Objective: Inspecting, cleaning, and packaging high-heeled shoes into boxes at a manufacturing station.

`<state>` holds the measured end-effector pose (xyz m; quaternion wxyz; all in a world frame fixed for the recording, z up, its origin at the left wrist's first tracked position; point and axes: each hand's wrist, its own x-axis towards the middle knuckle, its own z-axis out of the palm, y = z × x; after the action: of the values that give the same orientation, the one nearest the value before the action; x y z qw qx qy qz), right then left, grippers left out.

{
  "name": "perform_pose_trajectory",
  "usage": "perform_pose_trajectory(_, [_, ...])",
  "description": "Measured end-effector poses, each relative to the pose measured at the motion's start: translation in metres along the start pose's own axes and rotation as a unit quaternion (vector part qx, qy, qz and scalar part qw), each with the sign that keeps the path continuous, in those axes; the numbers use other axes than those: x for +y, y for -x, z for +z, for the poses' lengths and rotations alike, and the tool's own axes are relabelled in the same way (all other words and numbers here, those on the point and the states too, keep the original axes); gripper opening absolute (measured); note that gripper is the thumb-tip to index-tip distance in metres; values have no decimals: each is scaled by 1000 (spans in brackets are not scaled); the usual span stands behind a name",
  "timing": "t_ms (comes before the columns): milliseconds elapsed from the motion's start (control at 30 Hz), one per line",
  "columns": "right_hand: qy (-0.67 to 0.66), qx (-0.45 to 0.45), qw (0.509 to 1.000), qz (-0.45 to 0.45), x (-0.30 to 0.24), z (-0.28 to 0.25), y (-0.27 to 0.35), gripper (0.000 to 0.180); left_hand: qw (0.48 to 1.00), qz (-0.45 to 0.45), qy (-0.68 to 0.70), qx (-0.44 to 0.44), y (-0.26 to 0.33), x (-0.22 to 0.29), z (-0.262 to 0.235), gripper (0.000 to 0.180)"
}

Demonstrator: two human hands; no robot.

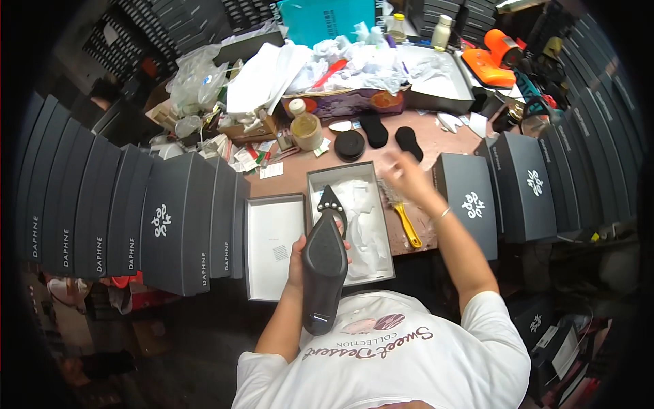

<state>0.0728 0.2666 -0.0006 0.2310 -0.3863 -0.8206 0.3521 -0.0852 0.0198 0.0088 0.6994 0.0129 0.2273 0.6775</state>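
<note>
My left hand (298, 253) is wrapped round a black shoe (323, 262), held up in front of my chest with its dark sole toward me. A strap with pearl-like studs shows at the shoe's far end. Under it lies an open grey shoe box (385, 240) lined with white tissue paper (361, 235), with a lid (272, 238), inside up, to its left. My right hand (407, 176) is off to the right, blurred by motion, and its fingers cannot be made out. Just below it lies a brush with a yellow handle (409, 229).
Upright grey shoe boxes (178, 221) line the left, and more boxes (466, 198) the right. Farther back are a round black tin (349, 145), black pads (374, 129), a jar (306, 131), crumpled paper (354, 58) and an orange tool (489, 67).
</note>
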Motion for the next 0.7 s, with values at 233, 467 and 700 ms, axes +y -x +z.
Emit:
perform_pose_trajectory(233, [249, 76, 965, 17, 159, -5, -86, 44, 996, -26, -64, -48, -13, 33, -8, 91])
perform_pose_trajectory(467, [110, 186, 972, 96, 179, 8, -97, 33, 995, -30, -91, -37, -24, 46, -14, 94])
perform_pose_trajectory(700, [67, 87, 973, -203, 61, 40, -111, 37, 998, 6, -34, 58, -36, 50, -23, 82])
